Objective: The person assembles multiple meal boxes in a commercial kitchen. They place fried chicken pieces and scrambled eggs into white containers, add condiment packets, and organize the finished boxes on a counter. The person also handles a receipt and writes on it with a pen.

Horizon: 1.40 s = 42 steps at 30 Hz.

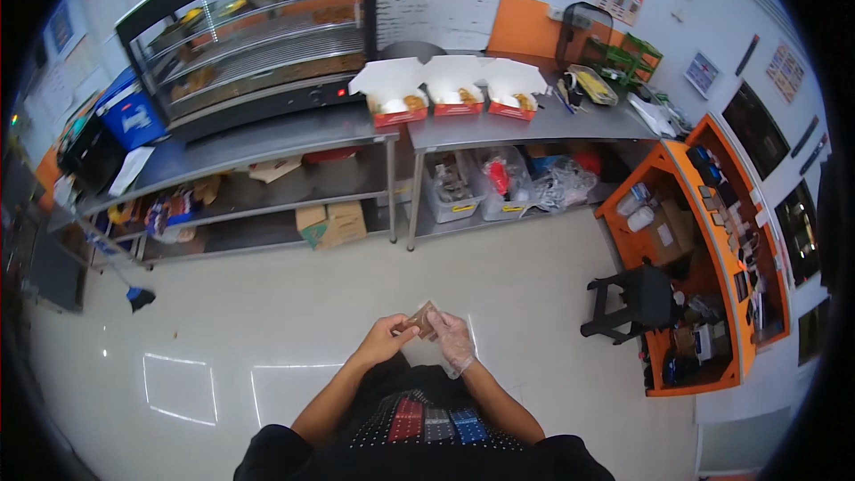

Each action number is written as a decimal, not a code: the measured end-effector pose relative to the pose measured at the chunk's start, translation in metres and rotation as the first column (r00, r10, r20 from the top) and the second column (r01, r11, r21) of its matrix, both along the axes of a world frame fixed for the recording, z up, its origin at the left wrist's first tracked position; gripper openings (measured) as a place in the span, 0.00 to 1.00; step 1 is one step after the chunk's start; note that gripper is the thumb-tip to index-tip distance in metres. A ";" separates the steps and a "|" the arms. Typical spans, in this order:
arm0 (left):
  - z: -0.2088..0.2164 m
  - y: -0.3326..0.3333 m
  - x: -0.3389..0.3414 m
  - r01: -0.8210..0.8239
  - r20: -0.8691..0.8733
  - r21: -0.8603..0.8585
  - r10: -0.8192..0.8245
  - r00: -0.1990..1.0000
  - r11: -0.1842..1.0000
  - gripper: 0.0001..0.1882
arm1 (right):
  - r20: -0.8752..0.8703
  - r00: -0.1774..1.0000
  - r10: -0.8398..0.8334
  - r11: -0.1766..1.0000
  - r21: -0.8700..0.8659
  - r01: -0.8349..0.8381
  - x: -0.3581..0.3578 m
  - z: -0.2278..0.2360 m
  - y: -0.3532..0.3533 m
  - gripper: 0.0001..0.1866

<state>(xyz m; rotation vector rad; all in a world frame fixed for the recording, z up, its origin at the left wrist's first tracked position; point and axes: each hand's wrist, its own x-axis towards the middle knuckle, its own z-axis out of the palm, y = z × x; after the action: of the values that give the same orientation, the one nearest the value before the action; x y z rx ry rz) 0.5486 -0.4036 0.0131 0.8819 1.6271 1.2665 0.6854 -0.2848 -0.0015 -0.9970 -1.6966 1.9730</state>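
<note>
In front of my body, above the floor, I hold a small brown, flat packet [417,318]; its exact kind is too small to make out. My bare left hand [386,340] pinches its left side. On the other side, my right hand [452,338], in a clear plastic glove, grips the packet with the thumb on top. Both hands are closed and nearly meet. Farther off, three open red-and-white food boxes with fried pieces and something white inside stand in a row on the steel table: a left box [398,116], a middle box [458,109] and a right box [511,111].
A glass food warmer [258,111] stands on the left steel table. Plastic bins [452,191] fill the shelf under the right table. To the right are a black stool [634,298] and an orange counter [712,338]. A blue broom [140,297] rests on the floor at left.
</note>
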 end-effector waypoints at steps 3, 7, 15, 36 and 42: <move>-0.003 0.064 -0.041 0.126 0.009 0.042 -0.126 0.992 0.991 0.14 | -0.012 0.992 -0.124 0.990 0.060 0.125 -0.032 0.004 0.047 0.13; -0.001 0.135 -0.077 0.182 0.080 -0.037 -0.179 0.981 0.983 0.15 | -0.136 0.969 -0.204 0.975 -0.121 0.189 -0.062 0.022 0.095 0.11; -0.013 0.295 -0.172 0.105 0.260 -0.097 -0.077 0.963 0.990 0.09 | -0.099 0.988 -0.115 0.988 -0.113 0.104 -0.151 -0.022 0.273 0.08; -0.198 0.176 -0.239 -0.276 0.504 -0.395 0.458 0.732 0.876 0.26 | 0.231 0.952 0.201 0.653 0.693 -0.306 -0.425 0.022 0.610 0.08; -0.064 0.299 -0.332 -0.128 0.210 -0.707 0.379 0.901 0.696 0.29 | 0.334 0.936 0.110 0.494 0.799 -0.343 -0.444 0.012 0.613 0.10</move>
<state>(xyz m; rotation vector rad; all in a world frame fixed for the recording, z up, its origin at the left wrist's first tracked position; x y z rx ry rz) 0.2161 -0.1050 -0.0510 -0.0405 1.7678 0.8102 0.2410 0.3282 0.0107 -0.6285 -2.6284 0.8202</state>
